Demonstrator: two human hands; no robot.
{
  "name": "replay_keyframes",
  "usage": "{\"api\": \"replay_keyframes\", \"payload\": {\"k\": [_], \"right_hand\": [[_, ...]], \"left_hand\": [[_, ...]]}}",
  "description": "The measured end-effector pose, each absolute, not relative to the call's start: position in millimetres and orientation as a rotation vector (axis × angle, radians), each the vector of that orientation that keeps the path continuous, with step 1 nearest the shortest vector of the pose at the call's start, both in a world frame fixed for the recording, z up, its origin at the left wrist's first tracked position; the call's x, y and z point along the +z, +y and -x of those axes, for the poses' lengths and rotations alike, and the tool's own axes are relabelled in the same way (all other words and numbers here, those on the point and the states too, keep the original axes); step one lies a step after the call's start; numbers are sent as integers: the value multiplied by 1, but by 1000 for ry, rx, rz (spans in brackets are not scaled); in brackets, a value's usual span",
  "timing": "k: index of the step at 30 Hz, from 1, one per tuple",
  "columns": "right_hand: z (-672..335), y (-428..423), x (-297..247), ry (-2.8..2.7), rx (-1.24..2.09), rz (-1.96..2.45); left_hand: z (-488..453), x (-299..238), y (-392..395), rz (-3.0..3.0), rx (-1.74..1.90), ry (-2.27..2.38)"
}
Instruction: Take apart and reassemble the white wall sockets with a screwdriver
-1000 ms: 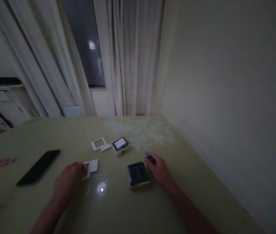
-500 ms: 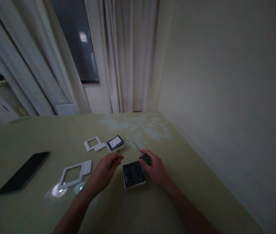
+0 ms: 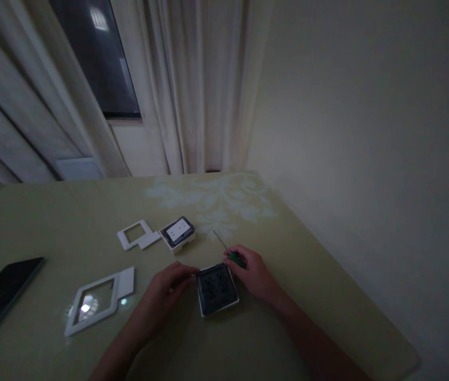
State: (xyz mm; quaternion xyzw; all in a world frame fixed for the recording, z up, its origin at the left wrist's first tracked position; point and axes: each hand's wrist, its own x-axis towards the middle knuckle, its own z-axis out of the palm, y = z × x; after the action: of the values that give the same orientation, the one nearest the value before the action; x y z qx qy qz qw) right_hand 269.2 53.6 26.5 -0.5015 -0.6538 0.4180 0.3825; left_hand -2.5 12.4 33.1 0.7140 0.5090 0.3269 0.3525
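Note:
A square wall socket (image 3: 217, 289) with a black face and a white rim lies on the table between my hands. My left hand (image 3: 171, 286) has its fingertips together at the socket's upper left corner, gripping the edge. Green-handled, with a thin metal shaft, a screwdriver (image 3: 235, 259) is held in my closed right hand (image 3: 254, 272) by the socket's upper right corner. Its shaft points up and to the left, away from the socket, with the tip in the air or over the table.
A second socket (image 3: 178, 233) with a white centre sits in a white box farther back. Beside it lies a small white frame (image 3: 123, 239); a larger white frame (image 3: 74, 312) is nearer. A dark flat slab (image 3: 4, 291) rests at far left. The wall (image 3: 347, 159) borders the table's right side.
My left hand has come down onto the socket's upper left corner, and the socket has turned slightly. The right hand keeps its hold on the screwdriver. The camera view has shifted right.

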Motion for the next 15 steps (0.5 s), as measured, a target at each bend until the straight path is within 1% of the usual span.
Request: {"api": "replay_keyframes", "payload": {"k": [15], "right_hand": [[-266, 45, 38, -1725, 1202, 1191]], "left_hand": [[-1, 34, 13, -1824, 878, 1338]]}}
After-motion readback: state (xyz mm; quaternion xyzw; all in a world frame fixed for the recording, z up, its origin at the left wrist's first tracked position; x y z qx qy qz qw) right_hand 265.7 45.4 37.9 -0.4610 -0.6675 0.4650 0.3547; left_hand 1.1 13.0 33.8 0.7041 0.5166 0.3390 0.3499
